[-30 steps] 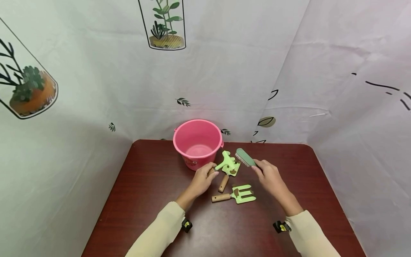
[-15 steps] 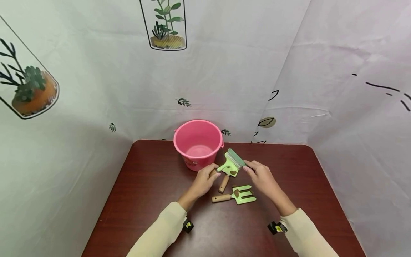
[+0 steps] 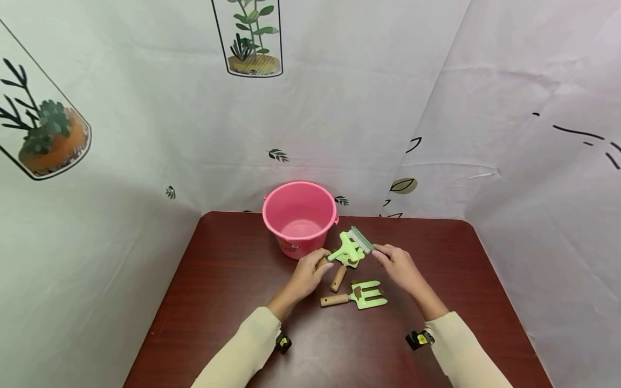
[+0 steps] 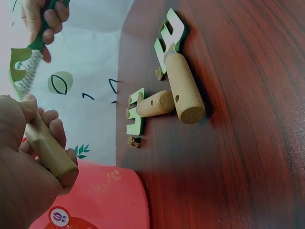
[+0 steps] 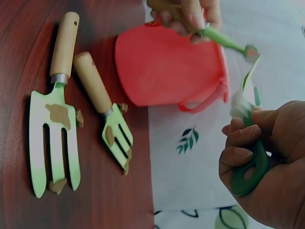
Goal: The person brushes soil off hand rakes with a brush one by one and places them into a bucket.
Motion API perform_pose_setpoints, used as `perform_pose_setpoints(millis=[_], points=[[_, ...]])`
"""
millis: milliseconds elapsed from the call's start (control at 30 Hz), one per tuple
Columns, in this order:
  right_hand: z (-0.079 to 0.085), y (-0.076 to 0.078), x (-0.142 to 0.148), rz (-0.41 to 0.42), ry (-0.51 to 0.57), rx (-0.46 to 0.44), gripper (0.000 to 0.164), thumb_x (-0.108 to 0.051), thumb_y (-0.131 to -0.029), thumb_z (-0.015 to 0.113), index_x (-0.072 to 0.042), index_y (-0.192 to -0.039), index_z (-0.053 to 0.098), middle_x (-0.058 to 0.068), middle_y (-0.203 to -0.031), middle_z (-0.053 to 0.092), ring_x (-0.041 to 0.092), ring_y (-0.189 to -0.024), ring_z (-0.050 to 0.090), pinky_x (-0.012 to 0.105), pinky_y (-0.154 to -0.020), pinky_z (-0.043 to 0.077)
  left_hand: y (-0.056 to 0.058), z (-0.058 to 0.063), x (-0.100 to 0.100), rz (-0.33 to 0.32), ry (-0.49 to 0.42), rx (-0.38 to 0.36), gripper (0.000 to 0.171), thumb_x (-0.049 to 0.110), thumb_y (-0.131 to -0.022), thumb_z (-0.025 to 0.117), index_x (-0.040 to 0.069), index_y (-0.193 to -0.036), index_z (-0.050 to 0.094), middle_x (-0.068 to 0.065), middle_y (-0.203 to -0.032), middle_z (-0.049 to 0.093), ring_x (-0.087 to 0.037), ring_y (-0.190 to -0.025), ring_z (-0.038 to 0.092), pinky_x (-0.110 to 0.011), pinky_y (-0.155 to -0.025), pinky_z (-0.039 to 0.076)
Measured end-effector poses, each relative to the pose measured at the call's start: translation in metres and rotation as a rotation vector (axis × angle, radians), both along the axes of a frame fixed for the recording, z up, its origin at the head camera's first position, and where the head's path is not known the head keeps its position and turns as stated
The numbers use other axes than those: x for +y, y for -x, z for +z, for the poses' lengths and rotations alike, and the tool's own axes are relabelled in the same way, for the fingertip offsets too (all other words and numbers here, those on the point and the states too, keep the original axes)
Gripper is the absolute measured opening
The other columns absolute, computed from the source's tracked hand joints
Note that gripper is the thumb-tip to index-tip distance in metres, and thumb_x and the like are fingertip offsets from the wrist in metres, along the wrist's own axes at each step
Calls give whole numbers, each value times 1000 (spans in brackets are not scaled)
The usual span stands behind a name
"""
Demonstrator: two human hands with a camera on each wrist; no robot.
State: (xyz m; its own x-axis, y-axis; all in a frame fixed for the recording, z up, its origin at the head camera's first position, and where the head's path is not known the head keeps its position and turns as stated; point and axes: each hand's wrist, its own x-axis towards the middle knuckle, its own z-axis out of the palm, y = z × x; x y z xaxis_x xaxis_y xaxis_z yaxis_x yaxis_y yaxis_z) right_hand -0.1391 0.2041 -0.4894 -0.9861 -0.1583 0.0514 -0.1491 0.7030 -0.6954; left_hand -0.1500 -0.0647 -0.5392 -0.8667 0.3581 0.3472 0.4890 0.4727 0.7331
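Observation:
My left hand [image 3: 305, 273] grips the wooden handle [image 4: 50, 150] of a small light-green garden hoe, held above the table beside the bucket. In my right hand [image 3: 399, 269] is a green scrub brush [image 3: 363, 240] with white bristles, its looped handle [image 5: 250, 174] wrapped by my fingers. The bristles meet the hoe's green head [image 3: 347, 247]; a brown smear shows on the hoe in the right wrist view. Below lies a smaller green hand fork [image 5: 119, 138], partly hidden from the head camera by the hoe. Nearer me rests a larger hand fork [image 3: 367, 295]; both forks carry brown clods.
A pink bucket [image 3: 297, 237] stands at the table's back, just beyond my left hand, with nothing seen inside. The dark red-brown table [image 3: 233, 269] meets a printed cloth backdrop [image 3: 339, 108] behind and at the sides.
My right hand has brought the brush leftward onto the hoe's head, then drawn it slightly back right, the brush turning so more bristles show. My left hand has barely moved.

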Motion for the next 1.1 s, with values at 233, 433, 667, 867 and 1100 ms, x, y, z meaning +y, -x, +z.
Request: perform_pose_setpoints(millis=[233, 433, 667, 867, 1100], points=[[-18, -5, 20, -35, -47, -40, 34, -17, -105, 58, 2, -133, 67, 21, -119, 72, 26, -93, 66, 42, -76, 52, -6, 12, -3, 29, -33, 24, 20, 13, -97, 71, 4, -114, 67, 1, -80, 54, -7, -72, 48, -24, -68, 45], [-28, -8, 34, -85, -29, -20, 34, -16, -105, 59, 3, -132, 66, 24, -124, 70, 33, -103, 69, 50, -84, 54, -10, 35, -11, 103, -55, 59, 27, 8, -94, 73, 3, -118, 61, -3, -84, 61, -11, -74, 54, -29, -71, 50], [-32, -11, 45, -103, -45, -12, 36, -16, -105, 59, 5, -133, 64, 24, -119, 71, 29, -95, 66, 44, -77, 53, -9, 59, -24, 183, 29, 122, 28, 6, -95, 72, 0, -117, 56, -13, -104, 68, -20, -83, 62, -35, -75, 54], [-37, -10, 53, -118, -86, 31, 36, -16, -104, 60, 6, -133, 64, 22, -116, 71, 29, -91, 65, 44, -75, 51, -1, 77, -38, 240, 91, 182, 24, 8, -97, 69, -2, -115, 56, -13, -101, 61, -22, -82, 57, -38, -75, 53], [-39, -11, 60, -140, -141, 109, 36, -13, -103, 61, 9, -132, 64, 22, -110, 71, 31, -88, 63, 48, -75, 50, 10, 89, -50, 334, 167, 169, 22, 10, -99, 67, -1, -116, 58, -14, -99, 61, -26, -85, 61, -44, -79, 56]])
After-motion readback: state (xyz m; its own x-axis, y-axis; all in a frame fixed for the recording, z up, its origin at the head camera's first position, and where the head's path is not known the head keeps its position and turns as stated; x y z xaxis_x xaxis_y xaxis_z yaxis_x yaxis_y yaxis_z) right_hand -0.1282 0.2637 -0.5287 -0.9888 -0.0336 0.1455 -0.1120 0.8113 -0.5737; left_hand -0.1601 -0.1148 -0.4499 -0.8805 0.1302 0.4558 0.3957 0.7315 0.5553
